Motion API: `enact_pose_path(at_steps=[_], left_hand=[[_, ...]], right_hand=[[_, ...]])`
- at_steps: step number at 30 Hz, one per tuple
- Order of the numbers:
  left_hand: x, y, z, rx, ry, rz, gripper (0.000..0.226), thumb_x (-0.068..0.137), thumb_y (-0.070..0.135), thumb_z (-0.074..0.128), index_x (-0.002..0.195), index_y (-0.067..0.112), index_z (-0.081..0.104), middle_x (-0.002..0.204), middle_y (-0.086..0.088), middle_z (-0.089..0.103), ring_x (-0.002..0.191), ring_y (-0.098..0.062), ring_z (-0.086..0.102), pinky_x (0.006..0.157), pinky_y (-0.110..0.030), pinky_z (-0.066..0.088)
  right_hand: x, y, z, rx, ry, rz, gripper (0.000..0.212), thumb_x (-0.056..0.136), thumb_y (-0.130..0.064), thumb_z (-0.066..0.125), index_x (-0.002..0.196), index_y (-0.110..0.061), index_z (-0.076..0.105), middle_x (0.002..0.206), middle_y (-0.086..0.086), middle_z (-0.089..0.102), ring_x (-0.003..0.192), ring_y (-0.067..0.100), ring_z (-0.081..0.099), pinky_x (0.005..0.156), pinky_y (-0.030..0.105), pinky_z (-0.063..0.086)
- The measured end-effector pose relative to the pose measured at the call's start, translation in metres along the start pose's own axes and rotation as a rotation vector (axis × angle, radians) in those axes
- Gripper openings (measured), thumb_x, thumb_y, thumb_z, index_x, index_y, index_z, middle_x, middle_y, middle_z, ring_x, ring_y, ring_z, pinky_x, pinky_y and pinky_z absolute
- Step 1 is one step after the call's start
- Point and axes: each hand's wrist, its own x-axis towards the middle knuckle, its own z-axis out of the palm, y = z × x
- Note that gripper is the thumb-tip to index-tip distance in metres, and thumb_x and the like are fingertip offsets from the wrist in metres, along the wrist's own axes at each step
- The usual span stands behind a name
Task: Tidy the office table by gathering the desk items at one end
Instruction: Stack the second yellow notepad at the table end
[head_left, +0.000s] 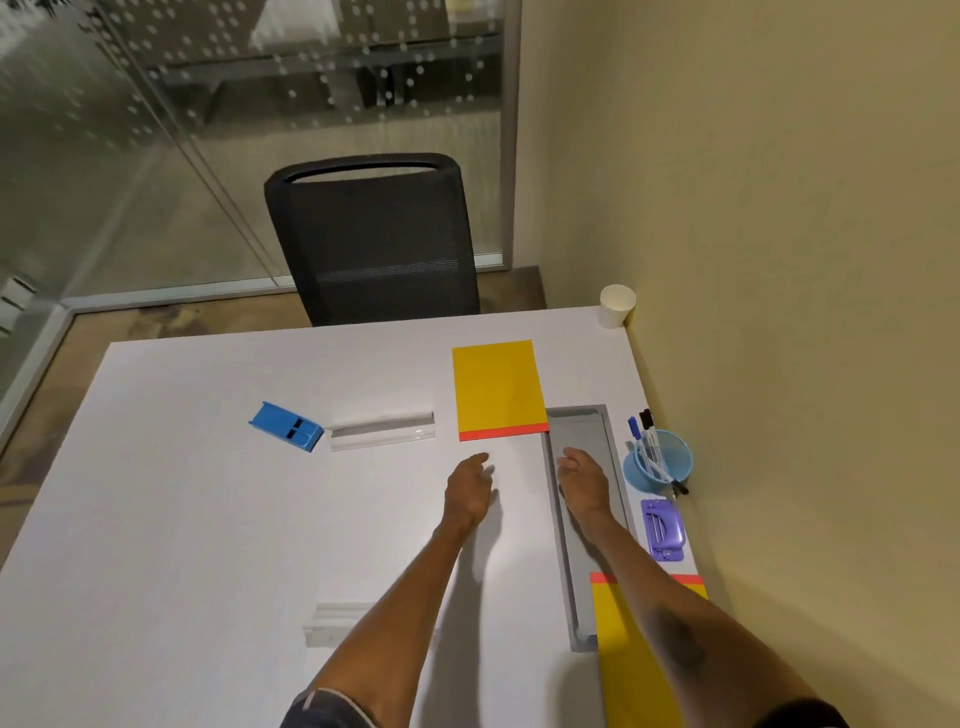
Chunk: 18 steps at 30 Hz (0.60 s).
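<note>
Desk items lie scattered over the white office table (182, 519), and both hands reach out above it with nothing in them. Just ahead of the left hand (467, 488), whose fingers are loosely spread and empty, lies a yellow pad (496, 387) with a red strip along its near edge, apart from the fingertips. The right hand (584, 480) is open too, palm turned inward, hovering over the grey recessed tray (582, 431) set into the tabletop; whether it touches the tray is hard to tell from this angle. To the right of that hand stands a light blue cup (660, 462) holding several markers (644, 441), and nearer the body on the same side sits a purple hole punch (661, 530). A second yellow pad (634, 670) lies partly under the right forearm, by the table's edge along the wall. Off to the left of the left hand rest a clear plastic holder (382, 431) and, beyond it, a blue stapler-like item (287, 427). Another clear plastic piece (332, 621) shows beside the left forearm, partly hidden by it. Far ahead of the right hand, a white paper cup (617, 305) stands at the table's corner, and a black mesh chair (374, 239) faces the far edge.
</note>
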Motion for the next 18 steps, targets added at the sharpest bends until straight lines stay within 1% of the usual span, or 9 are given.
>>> enact_pose_path(at_steps=[2,4,6,8,10,11,14,16,18], left_hand=[[0.011,-0.005,-0.006,0.027,-0.007,0.003,0.042,0.104,0.01,0.044,0.146,0.005,0.044,0.153,-0.01,0.045,0.14,-0.024,0.046,0.102,-0.013,0.035],[0.022,-0.008,-0.012,0.052,-0.005,0.009,0.045,0.104,0.012,0.045,0.148,0.004,0.041,0.155,-0.01,0.041,0.142,-0.023,0.042,0.107,-0.014,0.03],[0.035,-0.01,-0.016,0.041,-0.011,0.008,0.047,0.103,0.009,0.044,0.149,0.003,0.038,0.153,-0.011,0.043,0.133,-0.019,0.049,0.092,0.0,0.028],[0.049,-0.009,-0.02,-0.004,-0.003,-0.003,0.047,0.103,0.007,0.045,0.149,0.002,0.038,0.14,-0.011,0.052,0.108,-0.01,0.057,0.077,0.004,0.028],[0.063,-0.006,-0.022,-0.038,0.005,-0.026,0.048,0.102,0.006,0.045,0.15,0.003,0.038,0.136,-0.011,0.054,0.101,-0.008,0.054,0.073,0.001,0.033],[0.069,-0.006,-0.023,-0.041,0.004,-0.041,0.049,0.102,0.005,0.044,0.15,0.004,0.037,0.141,-0.012,0.053,0.109,-0.014,0.055,0.079,-0.003,0.036],[0.079,-0.006,-0.022,-0.015,-0.019,-0.061,0.044,0.099,0.001,0.043,0.143,0.002,0.043,0.142,-0.022,0.052,0.129,-0.035,0.053,0.109,-0.031,0.043],[0.081,-0.007,-0.018,-0.037,-0.035,-0.067,0.041,0.098,-0.003,0.045,0.138,0.001,0.048,0.138,-0.027,0.052,0.131,-0.041,0.05,0.114,-0.041,0.041],[0.083,-0.008,-0.015,-0.027,-0.031,-0.081,0.041,0.098,0.003,0.048,0.139,0.002,0.048,0.136,-0.022,0.057,0.128,-0.037,0.054,0.11,-0.038,0.044]], right_hand=[[0.011,-0.006,0.007,-0.003,-0.025,-0.006,0.034,0.1,-0.014,0.046,0.133,-0.012,0.056,0.127,0.009,0.061,0.118,0.03,0.059,0.102,0.04,0.048],[0.023,-0.01,0.014,-0.002,-0.075,-0.018,0.014,0.095,-0.008,0.05,0.104,-0.016,0.056,0.096,0.004,0.06,0.096,0.029,0.058,0.083,0.036,0.047],[0.036,-0.017,0.017,0.002,-0.119,-0.017,0.018,0.091,-0.004,0.053,0.088,-0.02,0.044,0.081,0.0,0.05,0.086,0.024,0.051,0.077,0.035,0.039],[0.047,-0.024,0.02,0.018,-0.155,-0.005,0.02,0.091,-0.004,0.053,0.097,-0.019,0.041,0.094,0.003,0.049,0.091,0.022,0.048,0.081,0.034,0.038],[0.059,-0.027,0.023,0.032,-0.185,0.013,0.029,0.092,-0.004,0.054,0.111,-0.021,0.039,0.106,0.005,0.048,0.096,0.022,0.05,0.085,0.035,0.042],[0.063,-0.028,0.024,0.042,-0.193,0.018,0.033,0.093,-0.004,0.054,0.119,-0.02,0.041,0.109,0.006,0.05,0.098,0.022,0.052,0.088,0.036,0.045],[0.073,-0.029,0.03,0.063,-0.206,0.03,0.049,0.094,-0.004,0.056,0.139,-0.012,0.039,0.119,0.01,0.055,0.109,0.027,0.057,0.099,0.041,0.048],[0.076,-0.029,0.034,0.063,-0.198,0.024,0.052,0.093,-0.003,0.056,0.142,-0.014,0.039,0.13,0.014,0.057,0.117,0.031,0.058,0.1,0.042,0.049],[0.077,-0.029,0.039,0.059,-0.167,0.013,0.051,0.093,-0.002,0.055,0.141,-0.013,0.041,0.133,0.014,0.058,0.112,0.026,0.058,0.091,0.035,0.049]])
